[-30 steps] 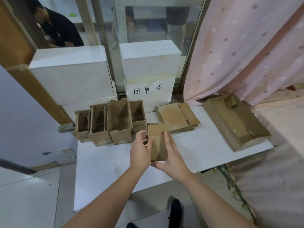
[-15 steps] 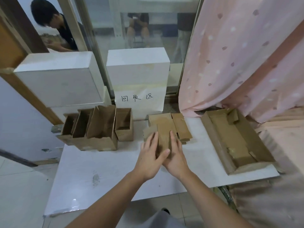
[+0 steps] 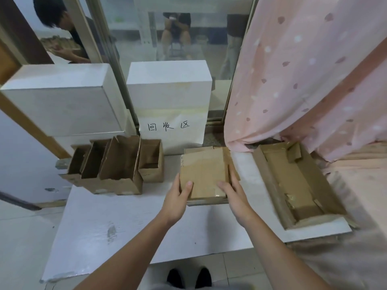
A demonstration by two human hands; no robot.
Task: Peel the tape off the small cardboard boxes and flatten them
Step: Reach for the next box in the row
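A flattened brown cardboard box (image 3: 204, 174) lies on top of a stack of flattened cardboard near the middle of the white table (image 3: 125, 227). My left hand (image 3: 178, 197) holds its near left corner, thumb on top and fingers along the left edge. My right hand (image 3: 232, 191) holds the near right side, thumb on top and fingers stretched along the right edge. To the left stands a row of several open small cardboard boxes (image 3: 117, 170), the rightmost one (image 3: 150, 162) the smallest.
A large open cardboard tray (image 3: 270, 185) sits at the table's right end. Two white boxes (image 3: 62, 105) and a handwritten paper sign (image 3: 169, 130) stand at the back. A pink curtain (image 3: 303, 80) hangs on the right. People are seen behind the glass.
The flattened box went from my hands in the air down onto the stack. My hands moved from pressing on its top to holding its left and right sides.
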